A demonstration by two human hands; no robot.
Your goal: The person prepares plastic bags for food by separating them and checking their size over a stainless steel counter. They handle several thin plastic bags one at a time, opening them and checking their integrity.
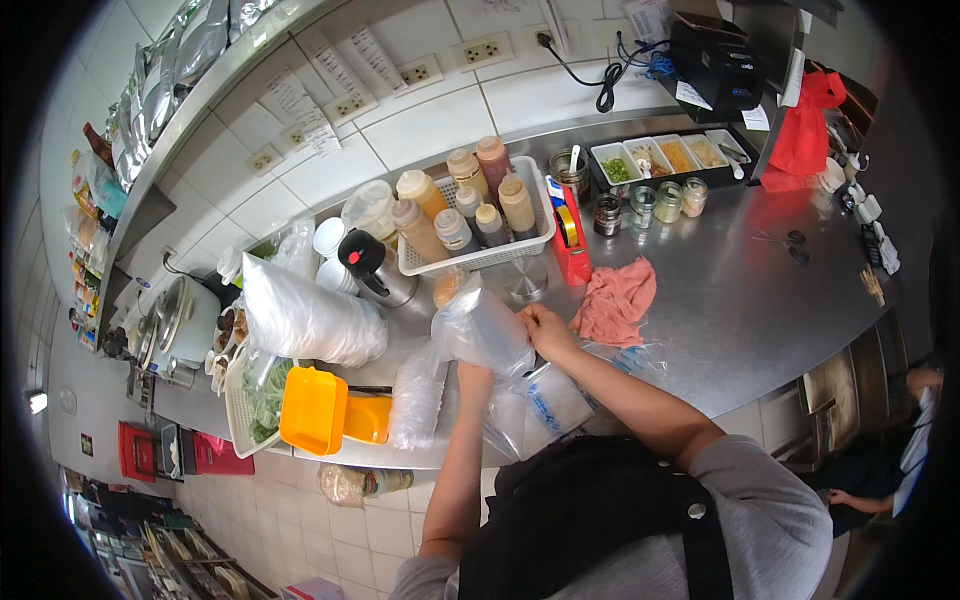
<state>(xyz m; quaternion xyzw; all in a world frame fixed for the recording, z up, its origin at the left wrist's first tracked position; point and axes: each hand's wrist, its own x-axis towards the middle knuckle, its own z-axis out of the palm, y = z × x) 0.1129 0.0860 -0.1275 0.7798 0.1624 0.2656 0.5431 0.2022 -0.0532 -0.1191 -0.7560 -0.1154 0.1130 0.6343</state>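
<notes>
A clear plastic bag (480, 330) is held up over the steel worktable (720, 300). My right hand (547, 330) pinches its right edge between fingertips. My left hand (474, 373) disappears at the wrist behind or inside the bag, so its fingers are hidden. Just below the bag lie a packet of plastic bags with blue print (555, 401) and a roll of clear plastic (416, 397). A crumpled pink cloth (616, 300) rests right of my right hand, beside a red tape dispenser (571, 247).
A white basket (480, 261) of squeeze bottles stands behind the bag. Leftward are a steel thermos jug (382, 274), a large plastic-wrapped bundle (319, 319) and orange containers (311, 412). Condiment trays (664, 157) and small jars (667, 204) line the back right. Another person's arm (862, 501) shows far right.
</notes>
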